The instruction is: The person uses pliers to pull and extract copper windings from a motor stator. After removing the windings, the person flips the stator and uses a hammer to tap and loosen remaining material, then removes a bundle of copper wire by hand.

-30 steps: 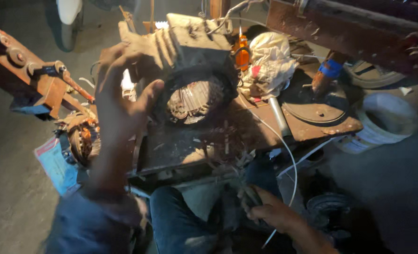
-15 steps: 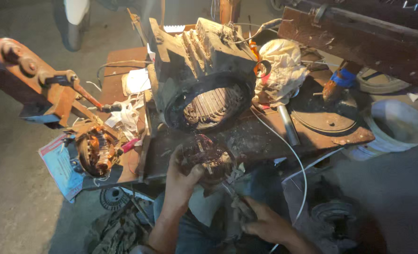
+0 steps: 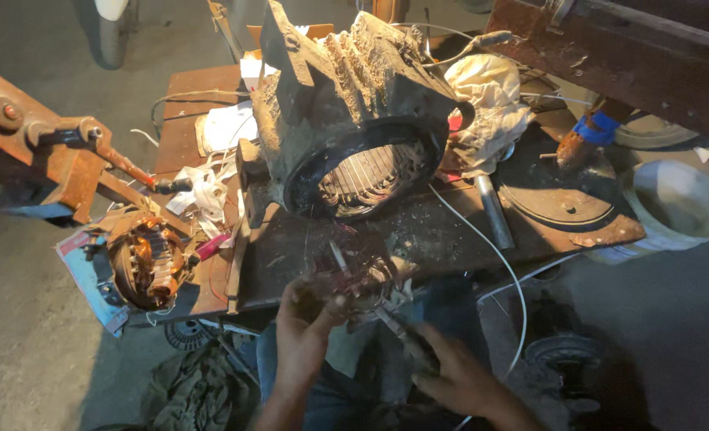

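Left hand [image 3: 303, 331] grips a tangled bundle of wire [image 3: 353, 275] at the near edge of the bench [image 3: 418, 239], fingers curled under it, thumb on top. The bundle sits between the hand and the mouth of the stator housing [image 3: 346, 120], likely held up there so the tool can reach its strands.

Right hand [image 3: 458, 383] is closed round a dark tool [image 3: 406, 339], plier-like; its tip points up toward the bundle. Whether the tip touches the wire: cannot tell, too dark.

Bundle: dark, reddish-brown, matted, loose ends sticking out, one pale strip across it. Looks like burnt or old winding.

Housing: grimy, ribbed casting, tilted so its round opening faces the person. Winding slots show inside as pale stripes. The tilt gives a straight view into the bore.

Other things: copper-wound coil [image 3: 147, 259] at the bench's left corner, just below a rusty vise [image 3: 51, 156]. White cable [image 3: 490, 255] runs off the front edge. Crumpled rag [image 3: 490, 104] behind the housing, white bucket [image 3: 678, 207] at far right.
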